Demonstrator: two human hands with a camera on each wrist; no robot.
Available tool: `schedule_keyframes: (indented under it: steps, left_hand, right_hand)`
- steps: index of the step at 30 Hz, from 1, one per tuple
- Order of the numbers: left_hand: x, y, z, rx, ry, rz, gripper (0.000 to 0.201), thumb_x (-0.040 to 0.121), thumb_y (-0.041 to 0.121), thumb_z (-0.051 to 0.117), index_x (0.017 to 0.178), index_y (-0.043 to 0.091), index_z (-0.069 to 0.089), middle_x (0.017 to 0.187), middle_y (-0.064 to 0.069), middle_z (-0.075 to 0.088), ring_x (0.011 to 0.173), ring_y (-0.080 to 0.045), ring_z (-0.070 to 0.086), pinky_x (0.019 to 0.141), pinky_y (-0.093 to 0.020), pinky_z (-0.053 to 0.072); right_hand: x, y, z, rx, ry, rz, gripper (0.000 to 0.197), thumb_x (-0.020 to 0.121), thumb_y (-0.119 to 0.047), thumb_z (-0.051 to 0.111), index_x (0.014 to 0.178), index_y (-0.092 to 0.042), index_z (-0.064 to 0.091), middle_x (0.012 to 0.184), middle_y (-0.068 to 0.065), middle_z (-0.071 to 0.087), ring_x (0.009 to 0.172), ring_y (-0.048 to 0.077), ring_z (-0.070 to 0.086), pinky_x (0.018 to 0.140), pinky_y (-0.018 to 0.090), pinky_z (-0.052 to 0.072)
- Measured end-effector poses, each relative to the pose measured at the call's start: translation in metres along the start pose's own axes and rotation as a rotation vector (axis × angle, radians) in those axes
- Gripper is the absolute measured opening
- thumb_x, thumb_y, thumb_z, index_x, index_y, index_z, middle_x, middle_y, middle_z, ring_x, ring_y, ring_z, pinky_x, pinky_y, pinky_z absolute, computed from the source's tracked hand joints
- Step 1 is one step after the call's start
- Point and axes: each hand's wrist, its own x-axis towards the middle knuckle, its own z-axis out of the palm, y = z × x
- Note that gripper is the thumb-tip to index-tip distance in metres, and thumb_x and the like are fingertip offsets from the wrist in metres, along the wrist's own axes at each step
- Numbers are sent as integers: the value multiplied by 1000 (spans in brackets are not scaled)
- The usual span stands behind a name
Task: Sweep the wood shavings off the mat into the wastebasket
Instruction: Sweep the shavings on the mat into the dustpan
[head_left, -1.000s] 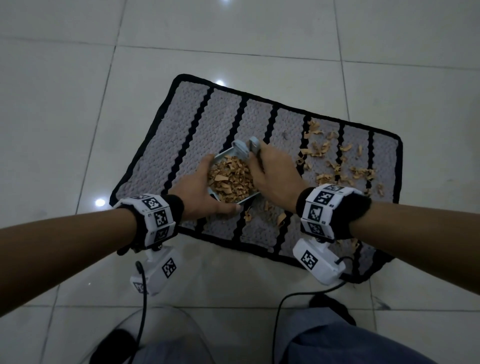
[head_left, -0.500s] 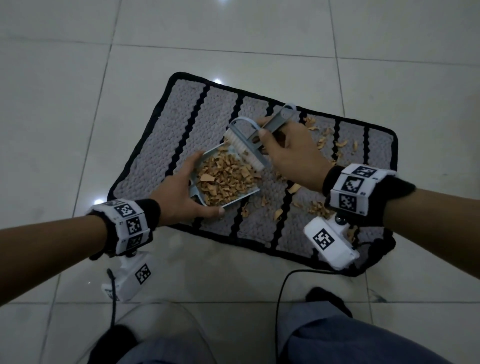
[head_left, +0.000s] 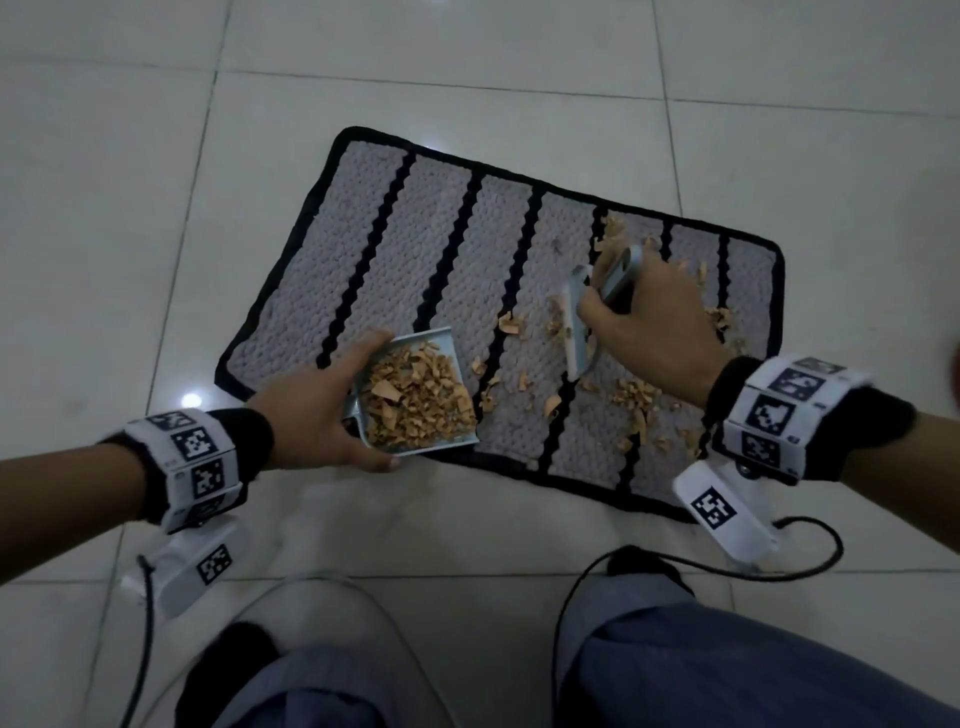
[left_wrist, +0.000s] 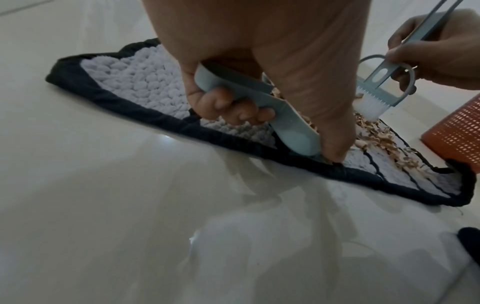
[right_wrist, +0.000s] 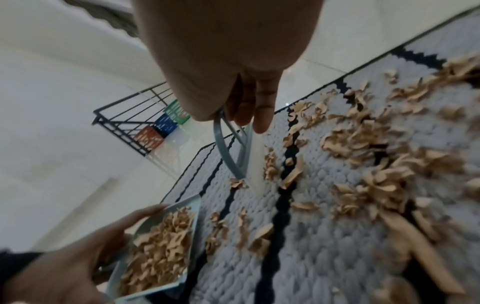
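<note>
A grey mat (head_left: 415, 249) with black stripes lies on the tiled floor. Tan wood shavings (head_left: 631, 397) are scattered over its right part. My left hand (head_left: 332, 410) grips a light blue dustpan (head_left: 415, 400) by its handle at the mat's near edge; the pan is heaped with shavings. In the left wrist view the fingers curl round the dustpan handle (left_wrist: 233, 88). My right hand (head_left: 644, 317) holds a small blue brush (head_left: 579, 322), its white bristles (left_wrist: 366, 107) down on the mat among the shavings. An orange mesh wastebasket (left_wrist: 457, 131) stands beyond the mat's far end.
Glossy white floor tiles (head_left: 156, 208) surround the mat. A black wire rack (right_wrist: 132, 121) with coloured boxes stands against the wall. My knees (head_left: 727, 665) and a black cable (head_left: 810, 561) are close to the mat's near edge.
My right hand has carried the brush from over the dustpan to the right, down onto the shavings. The left hand with the full dustpan has stayed at the mat's near edge.
</note>
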Motion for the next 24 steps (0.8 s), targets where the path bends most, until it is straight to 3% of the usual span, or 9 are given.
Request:
schedule_keyframes:
  steps: [5, 11, 15, 19, 24]
  left_hand:
    - [6, 10, 10, 17, -1, -33, 130, 56, 67, 81, 149, 43, -6, 135, 7, 56, 110, -21, 60, 85, -30, 48]
    - [10, 14, 16, 44, 12, -53, 133, 53, 72, 79, 146, 47, -12, 135, 4, 57, 111, -23, 60, 90, -34, 50]
    - [11, 12, 16, 57, 6, -58, 133, 53, 73, 78, 145, 47, -14, 133, 3, 58, 108, -24, 62, 87, -33, 51]
    - [13, 10, 16, 58, -6, -57, 132, 53, 73, 77, 146, 46, -14, 130, 2, 60, 105, -24, 63, 82, -31, 51]
    - [15, 10, 16, 82, -1, -61, 132, 53, 75, 76, 146, 46, -14, 127, 0, 62, 103, -25, 63, 81, -33, 52]
  right_hand:
    - [-19, 13, 8, -84, -105, -31, 18, 96, -19, 56, 85, -12, 44, 60, -1, 42, 49, 7, 40, 47, 12, 31]
    - [-25, -1, 33, -99, -188, -188, 24, 95, -19, 57, 85, -18, 35, 61, -4, 41, 46, 7, 33, 46, 26, 31]
    - [-17, -19, 46, -78, -234, -264, 25, 95, -17, 56, 86, -15, 34, 60, -5, 37, 47, 10, 32, 45, 25, 23]
    - [-5, -35, 58, -65, -251, -306, 29, 93, -16, 59, 85, -18, 31, 61, -2, 38, 52, 24, 41, 47, 32, 31]
    - [5, -55, 75, -28, -252, -325, 29, 92, -15, 59, 89, -21, 31, 62, -7, 39, 53, 22, 43, 47, 33, 33]
